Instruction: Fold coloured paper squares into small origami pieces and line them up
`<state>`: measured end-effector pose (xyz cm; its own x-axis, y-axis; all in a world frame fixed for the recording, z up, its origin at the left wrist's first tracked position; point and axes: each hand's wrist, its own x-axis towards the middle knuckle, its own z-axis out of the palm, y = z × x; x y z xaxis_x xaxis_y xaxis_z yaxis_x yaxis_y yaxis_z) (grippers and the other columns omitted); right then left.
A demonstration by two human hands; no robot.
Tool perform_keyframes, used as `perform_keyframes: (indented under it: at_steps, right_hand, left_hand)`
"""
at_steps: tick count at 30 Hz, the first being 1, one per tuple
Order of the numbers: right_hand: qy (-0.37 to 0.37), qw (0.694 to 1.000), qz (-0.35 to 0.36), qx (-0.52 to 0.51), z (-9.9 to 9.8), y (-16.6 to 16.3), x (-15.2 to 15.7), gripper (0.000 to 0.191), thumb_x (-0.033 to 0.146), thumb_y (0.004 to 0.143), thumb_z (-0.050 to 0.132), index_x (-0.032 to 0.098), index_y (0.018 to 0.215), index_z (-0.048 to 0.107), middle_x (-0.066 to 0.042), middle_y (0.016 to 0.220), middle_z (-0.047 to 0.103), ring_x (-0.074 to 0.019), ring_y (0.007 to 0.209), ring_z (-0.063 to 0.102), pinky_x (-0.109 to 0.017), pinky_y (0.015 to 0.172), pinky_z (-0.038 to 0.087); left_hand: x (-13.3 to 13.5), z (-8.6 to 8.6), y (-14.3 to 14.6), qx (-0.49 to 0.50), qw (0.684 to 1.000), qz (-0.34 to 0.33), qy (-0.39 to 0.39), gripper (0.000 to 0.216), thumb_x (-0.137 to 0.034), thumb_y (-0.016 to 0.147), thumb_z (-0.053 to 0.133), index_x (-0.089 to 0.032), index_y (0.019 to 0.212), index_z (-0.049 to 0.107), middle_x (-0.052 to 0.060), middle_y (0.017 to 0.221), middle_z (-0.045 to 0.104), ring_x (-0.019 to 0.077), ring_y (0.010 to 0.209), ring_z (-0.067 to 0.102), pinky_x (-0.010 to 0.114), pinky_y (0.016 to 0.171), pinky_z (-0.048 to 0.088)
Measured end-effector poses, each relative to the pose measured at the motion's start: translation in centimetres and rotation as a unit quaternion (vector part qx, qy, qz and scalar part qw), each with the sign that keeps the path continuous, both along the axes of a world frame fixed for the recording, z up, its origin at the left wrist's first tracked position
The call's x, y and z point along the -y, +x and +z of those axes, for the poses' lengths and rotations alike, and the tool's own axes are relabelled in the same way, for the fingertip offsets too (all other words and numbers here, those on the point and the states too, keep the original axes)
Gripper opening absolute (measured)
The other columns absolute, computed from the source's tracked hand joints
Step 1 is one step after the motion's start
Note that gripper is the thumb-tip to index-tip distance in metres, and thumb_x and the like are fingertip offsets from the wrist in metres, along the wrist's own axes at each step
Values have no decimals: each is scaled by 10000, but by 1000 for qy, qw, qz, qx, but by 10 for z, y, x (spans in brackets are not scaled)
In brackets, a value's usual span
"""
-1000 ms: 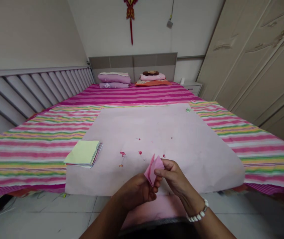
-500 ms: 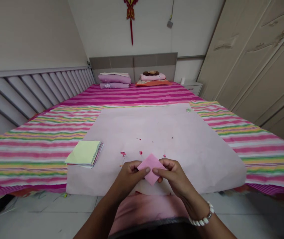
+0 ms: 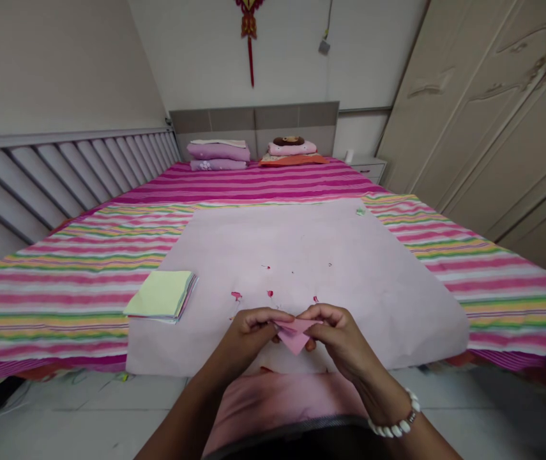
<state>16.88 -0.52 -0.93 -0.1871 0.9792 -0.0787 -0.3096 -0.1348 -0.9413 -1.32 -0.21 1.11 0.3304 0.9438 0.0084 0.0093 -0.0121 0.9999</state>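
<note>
A small piece of pink origami paper (image 3: 297,342) is held up between my two hands, above the near edge of a large pale sheet (image 3: 301,239). Its upper part is folded down, leaving a triangle that points toward me. My left hand (image 3: 252,332) is closed on the paper's left corner, thumb and index finger pinching it. On the right corner, my right hand (image 3: 337,329) pinches in the same way, with a white bead bracelet (image 3: 397,425) round the wrist. The fingers partly hide the fold.
A stack of coloured paper squares (image 3: 161,294), pale yellow on top, lies left on the sheet. Several red marks (image 3: 237,296) dot the sheet. Striped bedding (image 3: 71,275) surrounds it. Folded quilts (image 3: 219,155) lie by the headboard (image 3: 296,118); a wardrobe (image 3: 488,140) stands right.
The pink paper has gone from a diamond to a downward-pointing triangle as its top corner folded down. Both hands' index fingers have come together along the upper edge.
</note>
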Motion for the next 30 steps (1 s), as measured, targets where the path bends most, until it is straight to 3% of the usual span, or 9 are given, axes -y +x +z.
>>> perform_keyframes:
  at_steps: [6, 11, 16, 19, 23, 26, 30]
  right_hand:
    - [12, 1000, 21, -12, 6, 3, 2, 142, 127, 613, 647, 156, 724, 730, -5, 533, 648, -120, 495, 552, -242, 519, 419]
    - [27, 997, 69, -27, 7, 8, 2, 223, 244, 678, 659, 155, 866, 737, -33, 664, 674, -142, 599, 579, -270, 607, 445]
    - [30, 998, 43, 34, 9, 2, 0, 170, 289, 615, 792, 171, 717, 725, -9, 653, 672, -119, 583, 550, -248, 587, 421]
    - [39, 997, 39, 47, 9, -1, -1, 165, 296, 616, 804, 168, 632, 702, -1, 613, 666, -124, 601, 563, -254, 620, 422]
    - [55, 996, 20, 65, 6, -2, -1, 175, 308, 650, 779, 166, 611, 687, 7, 582, 640, -122, 579, 540, -253, 600, 403]
    - [59, 996, 13, 70, 3, -4, -1, 182, 321, 667, 761, 166, 619, 677, 12, 591, 620, -124, 582, 526, -257, 600, 396]
    - [81, 990, 32, 113, 1, -5, 1, 210, 332, 715, 714, 162, 612, 645, 20, 575, 578, -117, 568, 484, -256, 582, 364]
  left_hand:
    - [3, 1, -5, -38, 994, -23, 105, 266, -149, 802, 514, -227, 868, 760, 62, 869, 695, 198, 837, 613, 310, 768, 453]
    - [8, 8, -5, -86, 985, -25, 150, 242, -156, 808, 537, -223, 917, 742, 74, 884, 663, 208, 830, 606, 314, 730, 453]
    - [7, 6, 1, -82, 982, -21, 172, 134, -202, 806, 614, -204, 848, 740, 70, 832, 667, 191, 807, 613, 298, 735, 462]
    - [7, 1, 6, -68, 987, 10, 142, 70, -194, 768, 655, -192, 798, 719, 55, 787, 669, 179, 767, 615, 286, 710, 466]
    - [6, -3, 12, 10, 996, 82, 15, 287, -239, 657, 754, -192, 931, 683, 18, 726, 672, 157, 667, 611, 259, 619, 470]
    - [4, -3, 15, 10, 996, 81, -18, 154, -282, 650, 751, -156, 728, 709, 23, 636, 668, 144, 610, 588, 250, 588, 456]
    - [-1, -4, 14, -15, 993, 120, -13, 175, -274, 613, 763, -153, 544, 657, -6, 518, 610, 113, 526, 514, 229, 524, 397]
